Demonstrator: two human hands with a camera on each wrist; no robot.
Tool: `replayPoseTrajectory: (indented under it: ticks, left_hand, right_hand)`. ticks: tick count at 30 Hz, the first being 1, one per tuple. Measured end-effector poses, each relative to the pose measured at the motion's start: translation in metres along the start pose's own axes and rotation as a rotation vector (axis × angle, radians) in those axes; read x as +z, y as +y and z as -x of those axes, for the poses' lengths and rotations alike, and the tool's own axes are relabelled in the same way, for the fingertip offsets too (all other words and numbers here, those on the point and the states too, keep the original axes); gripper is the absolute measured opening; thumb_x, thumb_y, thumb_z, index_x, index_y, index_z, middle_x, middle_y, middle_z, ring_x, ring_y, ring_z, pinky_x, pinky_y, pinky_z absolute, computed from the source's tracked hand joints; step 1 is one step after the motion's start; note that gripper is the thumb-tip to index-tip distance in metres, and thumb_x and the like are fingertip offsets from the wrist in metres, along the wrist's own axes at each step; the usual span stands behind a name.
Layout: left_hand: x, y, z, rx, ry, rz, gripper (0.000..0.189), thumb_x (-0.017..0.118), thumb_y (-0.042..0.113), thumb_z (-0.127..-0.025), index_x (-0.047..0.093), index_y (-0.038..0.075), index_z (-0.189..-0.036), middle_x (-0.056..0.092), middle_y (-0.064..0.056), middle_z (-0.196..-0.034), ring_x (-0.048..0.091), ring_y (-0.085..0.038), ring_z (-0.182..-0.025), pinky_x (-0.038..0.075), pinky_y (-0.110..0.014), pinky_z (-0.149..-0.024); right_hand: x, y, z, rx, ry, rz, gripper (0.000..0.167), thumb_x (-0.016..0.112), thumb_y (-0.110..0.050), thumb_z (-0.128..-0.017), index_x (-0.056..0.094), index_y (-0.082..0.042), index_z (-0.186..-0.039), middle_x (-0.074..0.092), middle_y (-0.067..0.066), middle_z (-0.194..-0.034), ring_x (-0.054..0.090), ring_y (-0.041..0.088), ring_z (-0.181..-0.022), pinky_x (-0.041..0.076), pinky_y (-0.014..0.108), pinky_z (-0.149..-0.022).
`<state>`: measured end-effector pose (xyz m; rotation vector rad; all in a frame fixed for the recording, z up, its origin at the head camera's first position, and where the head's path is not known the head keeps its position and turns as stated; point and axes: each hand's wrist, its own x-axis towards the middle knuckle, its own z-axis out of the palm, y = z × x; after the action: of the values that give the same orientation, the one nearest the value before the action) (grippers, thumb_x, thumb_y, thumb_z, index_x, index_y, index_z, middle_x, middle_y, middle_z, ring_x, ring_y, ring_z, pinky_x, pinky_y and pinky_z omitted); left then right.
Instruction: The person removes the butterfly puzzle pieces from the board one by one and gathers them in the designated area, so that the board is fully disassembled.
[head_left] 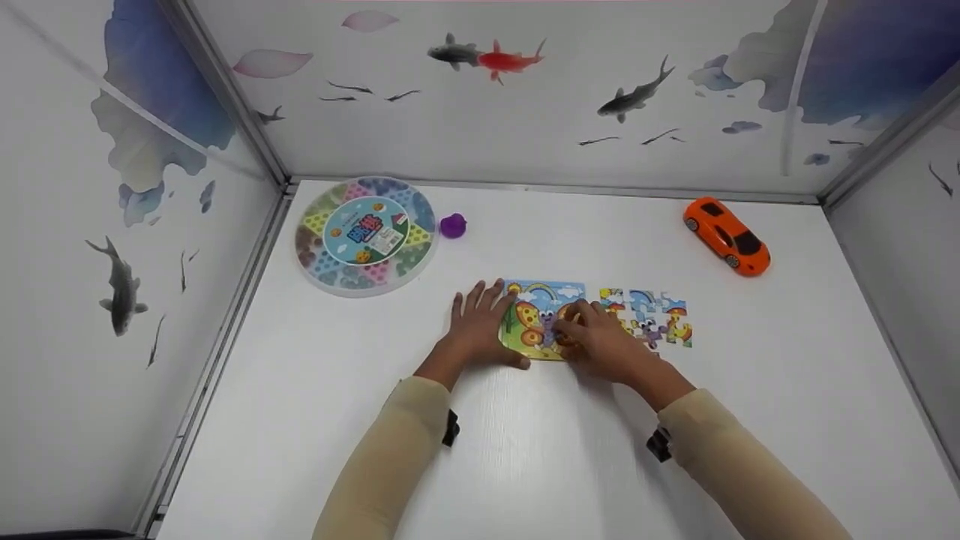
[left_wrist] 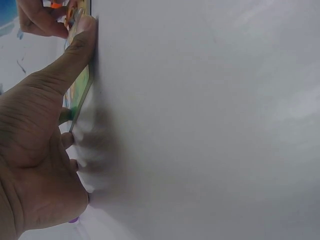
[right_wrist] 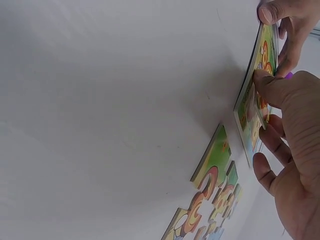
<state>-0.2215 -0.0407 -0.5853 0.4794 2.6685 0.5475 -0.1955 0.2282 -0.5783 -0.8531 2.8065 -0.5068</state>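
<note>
A jigsaw puzzle board [head_left: 516,339] with a butterfly and rainbow picture lies flat on the white table. My left hand [head_left: 478,330] rests at its left side, fingers spread; the thumb touches the lower edge and the index finger the upper left part. Over the board's right half, my right hand [head_left: 606,346] pinches a puzzle piece [right_wrist: 261,111] between thumb and fingers. The piece is tilted against the board in the right wrist view, and the hand mostly hides it in the head view. Several loose puzzle pieces [head_left: 679,330] lie right of the board, partly behind the right hand.
A round Chinese checkers box [head_left: 366,231] lies at the back left, with a small purple object [head_left: 453,226] beside it. An orange toy car [head_left: 726,235] stands at the back right. Printed panels [head_left: 525,135] wall the table's back and sides.
</note>
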Motion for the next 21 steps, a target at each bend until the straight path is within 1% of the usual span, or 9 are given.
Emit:
replayPoseTrajectory:
  ticks: [6,9,12,16,19,21]
  left_hand:
    - [0.001,-0.001,0.001,0.019,0.009,-0.004,0.129,0.093,0.067,-0.079,0.024,0.024,-0.178,0.009,-0.004,-0.189,0.002,-0.035,-0.176,0.003,-0.067,-0.14]
    - [0.0,-0.001,0.001,0.024,0.015,0.0,0.128,0.092,0.068,-0.079,0.025,0.024,-0.178,0.009,-0.004,-0.189,0.003,-0.035,-0.176,0.003,-0.067,-0.139]
    - [-0.001,0.0,0.0,0.02,0.015,-0.007,0.128,0.092,0.068,-0.078,0.024,0.024,-0.178,0.009,-0.004,-0.189,0.002,-0.035,-0.176,0.002,-0.067,-0.14]
    - [0.001,-0.001,-0.001,0.01,0.011,-0.016,0.128,0.092,0.068,-0.079,0.024,0.024,-0.178,0.008,-0.004,-0.189,0.001,-0.035,-0.176,0.002,-0.067,-0.14]
    - [0.002,-0.001,-0.001,0.006,0.007,-0.011,0.128,0.092,0.067,-0.079,0.023,0.024,-0.178,0.008,-0.003,-0.189,0.0,-0.034,-0.176,0.001,-0.066,-0.14]
    - [0.002,-0.001,-0.001,0.006,0.005,-0.011,0.128,0.092,0.067,-0.079,0.023,0.025,-0.179,0.007,-0.003,-0.189,0.0,-0.034,-0.176,0.001,-0.066,-0.14]
  right_hand:
    - [0.003,0.004,0.008,-0.024,0.067,0.067,0.038,0.079,-0.028,-0.105,0.073,-0.015,-0.14,0.062,0.013,-0.136,0.056,0.035,-0.123,0.051,0.062,-0.106]
    - [0.0,0.009,0.012,-0.021,0.089,0.081,0.038,0.08,-0.03,-0.104,0.074,-0.015,-0.138,0.063,0.013,-0.138,0.057,0.036,-0.126,0.049,0.063,-0.109]
    - [-0.005,0.015,0.018,-0.016,0.105,0.081,0.039,0.083,-0.029,-0.102,0.075,-0.015,-0.137,0.064,0.012,-0.139,0.057,0.036,-0.128,0.05,0.064,-0.11]
    - [-0.01,0.026,0.032,-0.019,0.12,0.066,0.036,0.084,-0.024,-0.101,0.076,-0.016,-0.135,0.064,0.01,-0.138,0.057,0.034,-0.128,0.052,0.063,-0.106]
    - [-0.013,0.035,0.045,0.003,0.122,0.064,0.036,0.084,-0.022,-0.101,0.075,-0.017,-0.135,0.064,0.009,-0.139,0.057,0.034,-0.129,0.052,0.062,-0.106]
    - [-0.014,0.041,0.053,0.029,0.122,0.067,0.039,0.084,-0.022,-0.1,0.075,-0.016,-0.138,0.064,0.009,-0.14,0.057,0.034,-0.129,0.052,0.061,-0.107]
